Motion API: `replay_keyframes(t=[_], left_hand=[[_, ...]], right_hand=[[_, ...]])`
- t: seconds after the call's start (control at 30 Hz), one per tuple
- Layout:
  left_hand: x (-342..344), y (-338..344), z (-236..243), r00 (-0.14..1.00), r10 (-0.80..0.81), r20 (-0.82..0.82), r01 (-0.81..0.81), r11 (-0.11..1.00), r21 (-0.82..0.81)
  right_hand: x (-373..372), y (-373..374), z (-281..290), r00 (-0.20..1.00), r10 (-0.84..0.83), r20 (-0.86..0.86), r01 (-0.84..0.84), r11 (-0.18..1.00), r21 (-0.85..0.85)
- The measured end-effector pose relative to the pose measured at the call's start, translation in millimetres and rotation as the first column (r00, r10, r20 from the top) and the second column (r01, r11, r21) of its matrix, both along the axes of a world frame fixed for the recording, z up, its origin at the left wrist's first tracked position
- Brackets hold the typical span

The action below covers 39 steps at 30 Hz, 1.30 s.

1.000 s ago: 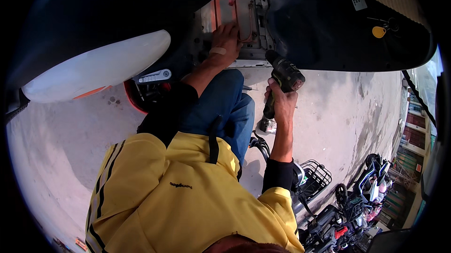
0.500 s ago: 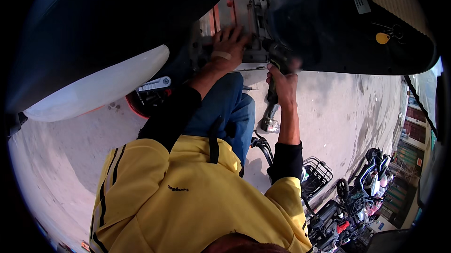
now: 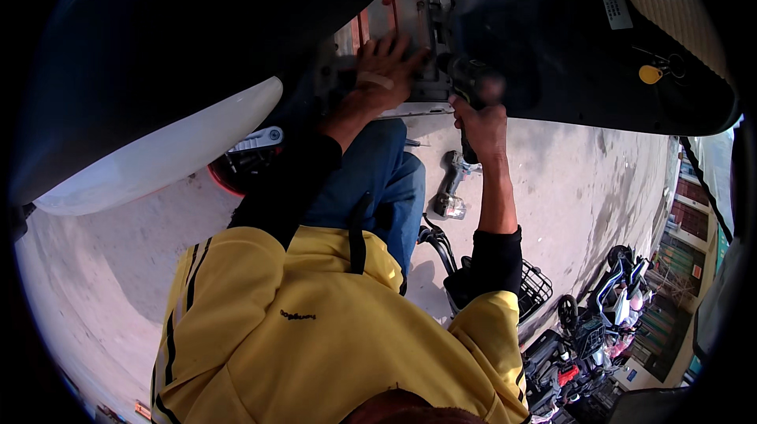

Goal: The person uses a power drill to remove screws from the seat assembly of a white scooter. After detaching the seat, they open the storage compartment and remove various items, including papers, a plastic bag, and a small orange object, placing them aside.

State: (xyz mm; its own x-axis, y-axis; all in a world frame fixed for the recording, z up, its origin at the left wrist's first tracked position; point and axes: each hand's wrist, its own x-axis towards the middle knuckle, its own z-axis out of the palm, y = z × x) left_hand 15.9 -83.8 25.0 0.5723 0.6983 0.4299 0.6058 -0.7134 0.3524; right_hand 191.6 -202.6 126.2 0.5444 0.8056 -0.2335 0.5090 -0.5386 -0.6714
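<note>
the left hand [image 3: 386, 77] spreads wide over the open compartment [image 3: 414, 10] while the right hand [image 3: 485, 128] grips a power drill [image 3: 475, 77] at its right edge, where a skidding tip could jab nearby fingers.

Power drill [image 3: 475, 81] (rear especially) blurry

Looking steeply down from head height through a wide left-side fisheye, close above the yellow top [image 3: 339, 337], with left hand [image 3: 382, 77] and right hand [image 3: 484, 126] farther off, above centre.
</note>
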Motion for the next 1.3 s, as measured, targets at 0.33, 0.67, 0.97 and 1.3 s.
replay_keyframes(t=[0.33,0.67,0.97,1.3], left_hand=[[1.0,3.4,1.7,1.0,0.005,0.006,-0.005,1.0,-0.015],[1.4,2.5,-0.2,1.0,-0.008,-0.005,0.007,0.998,-0.058],[2.6,2.5,-0.4,0.999,0.012,-0.051,-0.014,0.999,-0.042],[6.5,3.6,-2.1,1.0,0.022,-0.005,-0.022,1.0,-0.017]], right_hand=[[-11.2,7.0,19.1,1.0,-0.022,-0.014,0.021,0.999,-0.036],[0.8,9.0,15.4,1.0,0.01,-0.028,-0.011,0.998,-0.063],[4.5,16.0,28.6,0.994,0.108,-0.02,-0.109,0.989,-0.099],[30.9,90.8,78.6,0.91,0.407,-0.075,-0.404,0.836,-0.37]])
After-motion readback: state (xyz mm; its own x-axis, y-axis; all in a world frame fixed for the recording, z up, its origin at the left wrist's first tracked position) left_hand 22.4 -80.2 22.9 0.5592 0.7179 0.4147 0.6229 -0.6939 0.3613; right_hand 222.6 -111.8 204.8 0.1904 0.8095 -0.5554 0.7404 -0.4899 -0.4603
